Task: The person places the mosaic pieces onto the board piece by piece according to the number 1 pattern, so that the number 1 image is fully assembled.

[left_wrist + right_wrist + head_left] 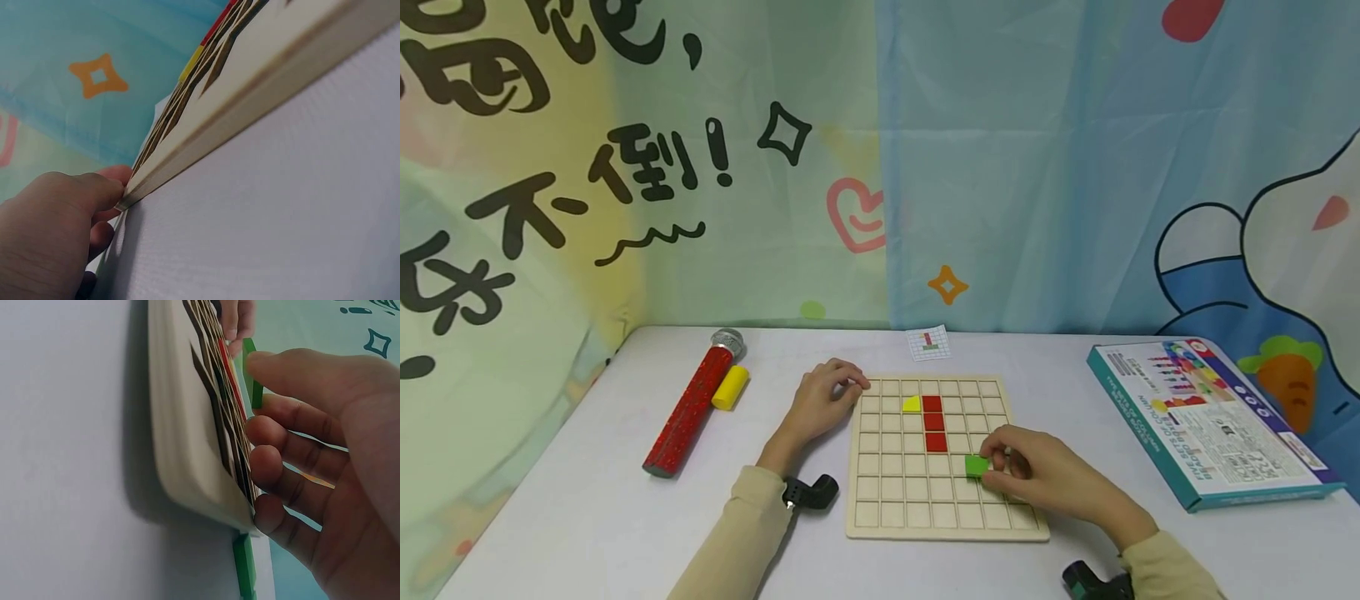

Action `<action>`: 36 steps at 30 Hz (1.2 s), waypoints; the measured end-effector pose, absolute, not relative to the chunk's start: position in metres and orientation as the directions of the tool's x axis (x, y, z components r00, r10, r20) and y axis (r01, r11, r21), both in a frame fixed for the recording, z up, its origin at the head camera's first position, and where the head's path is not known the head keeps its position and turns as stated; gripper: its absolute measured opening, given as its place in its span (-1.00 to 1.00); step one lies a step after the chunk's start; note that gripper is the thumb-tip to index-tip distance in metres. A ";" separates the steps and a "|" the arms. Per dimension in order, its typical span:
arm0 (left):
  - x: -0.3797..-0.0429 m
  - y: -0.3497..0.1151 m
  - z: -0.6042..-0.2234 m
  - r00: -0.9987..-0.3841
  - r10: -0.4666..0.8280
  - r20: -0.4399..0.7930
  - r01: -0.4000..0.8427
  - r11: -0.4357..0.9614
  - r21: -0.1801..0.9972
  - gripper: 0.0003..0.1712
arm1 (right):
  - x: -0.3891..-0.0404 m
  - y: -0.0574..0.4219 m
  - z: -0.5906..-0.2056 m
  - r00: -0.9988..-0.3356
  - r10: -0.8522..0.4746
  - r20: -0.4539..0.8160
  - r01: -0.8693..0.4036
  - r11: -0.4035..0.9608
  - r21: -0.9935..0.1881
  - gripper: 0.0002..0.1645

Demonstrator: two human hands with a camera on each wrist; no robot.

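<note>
Green tile (976,466) sits above the right part of the wooden grid board (880,489), pinched between thumb and index finger of the right hand (1033,471), other fingers loosely bent. Left hand (820,404) pinches the board's far-left corner. On the board, toward its far edge: column of red squares (933,422), yellow piece (912,405) beside the top one. Small card (928,342) near the table's (587,508) far edge; box (1213,425) along its right; red tube (692,408), yellow cylinder (730,388) toward its left edge.

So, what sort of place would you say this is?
Probably an indoor play or learning table: there's a cartoon-printed cloth backdrop, a gridded board with coloured tiles, and a colourful flat box.
</note>
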State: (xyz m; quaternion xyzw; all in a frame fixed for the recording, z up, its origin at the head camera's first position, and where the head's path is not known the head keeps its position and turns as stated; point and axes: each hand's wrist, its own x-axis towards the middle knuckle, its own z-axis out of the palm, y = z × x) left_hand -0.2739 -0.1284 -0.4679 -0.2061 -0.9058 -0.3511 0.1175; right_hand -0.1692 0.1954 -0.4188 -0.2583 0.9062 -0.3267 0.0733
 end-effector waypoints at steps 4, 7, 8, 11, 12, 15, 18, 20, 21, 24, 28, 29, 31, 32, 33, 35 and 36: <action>-0.275 -0.128 -0.469 -0.891 0.288 0.351 0.449 0.668 0.593 -0.93 | -0.171 0.191 -0.420 -0.851 -0.522 0.048 -0.436 0.654 -0.618 -0.74; -0.275 -0.128 -0.470 -0.890 0.286 0.354 0.451 0.666 0.595 -0.92 | -0.172 0.188 -0.421 -0.851 -0.522 0.050 -0.441 0.660 -0.608 -0.74; -0.275 -0.128 -0.470 -0.890 0.285 0.355 0.450 0.665 0.595 -0.92 | -0.172 0.187 -0.421 -0.852 -0.522 0.049 -0.440 0.661 -0.608 -0.74; -0.275 -0.128 -0.470 -0.891 0.286 0.352 0.449 0.664 0.598 -0.92 | -0.173 0.183 -0.421 -0.854 -0.518 0.044 -0.435 0.665 -0.607 -0.74; -0.275 -0.128 -0.470 -0.892 0.287 0.350 0.449 0.664 0.598 -0.92 | -0.173 0.181 -0.421 -0.856 -0.515 0.042 -0.430 0.666 -0.609 -0.74; -0.275 -0.128 -0.469 -0.891 0.290 0.350 0.451 0.663 0.597 -0.93 | -0.173 0.177 -0.420 -0.856 -0.514 0.047 -0.432 0.662 -0.612 -0.74; -0.275 -0.128 -0.468 -0.890 0.289 0.352 0.452 0.663 0.597 -0.93 | -0.173 0.172 -0.420 -0.852 -0.520 0.061 -0.444 0.654 -0.612 -0.74; -0.275 -0.128 -0.468 -0.889 0.287 0.356 0.453 0.661 0.598 -0.93 | -0.174 0.170 -0.420 -0.843 -0.532 0.074 -0.463 0.650 -0.603 -0.73; -0.275 -0.128 -0.468 -0.890 0.287 0.355 0.452 0.660 0.600 -0.93 | -0.175 0.168 -0.421 -0.841 -0.534 0.080 -0.468 0.648 -0.601 -0.73; -0.275 -0.128 -0.469 -0.887 0.286 0.363 0.457 0.656 0.601 -0.92 | -0.177 0.164 -0.421 -0.836 -0.541 0.092 -0.484 0.649 -0.587 -0.73; -0.275 -0.128 -0.470 -0.882 0.289 0.372 0.466 0.654 0.596 -0.91 | -0.178 0.158 -0.421 -0.848 -0.524 0.083 -0.471 0.673 -0.571 -0.74; -0.275 -0.128 -0.470 -0.882 0.290 0.372 0.466 0.656 0.594 -0.91 | -0.178 0.157 -0.421 -0.850 -0.520 0.080 -0.467 0.677 -0.569 -0.75; -0.275 -0.128 -0.470 -0.883 0.291 0.369 0.465 0.657 0.594 -0.91 | -0.179 0.155 -0.421 -0.855 -0.513 0.077 -0.462 0.686 -0.562 -0.75; -0.275 -0.128 -0.469 -0.884 0.290 0.367 0.463 0.657 0.595 -0.91 | -0.179 0.154 -0.421 -0.856 -0.511 0.078 -0.462 0.689 -0.558 -0.76; -0.275 -0.128 -0.469 -0.884 0.289 0.367 0.461 0.658 0.595 -0.91 | -0.179 0.152 -0.421 -0.857 -0.509 0.078 -0.461 0.692 -0.555 -0.76; -0.275 -0.127 -0.469 -0.885 0.286 0.367 0.459 0.659 0.596 -0.91 | -0.179 0.150 -0.421 -0.856 -0.510 0.082 -0.464 0.690 -0.556 -0.76; -0.275 -0.128 -0.468 -0.886 0.285 0.366 0.458 0.658 0.598 -0.91 | -0.179 0.149 -0.421 -0.855 -0.512 0.084 -0.467 0.689 -0.555 -0.75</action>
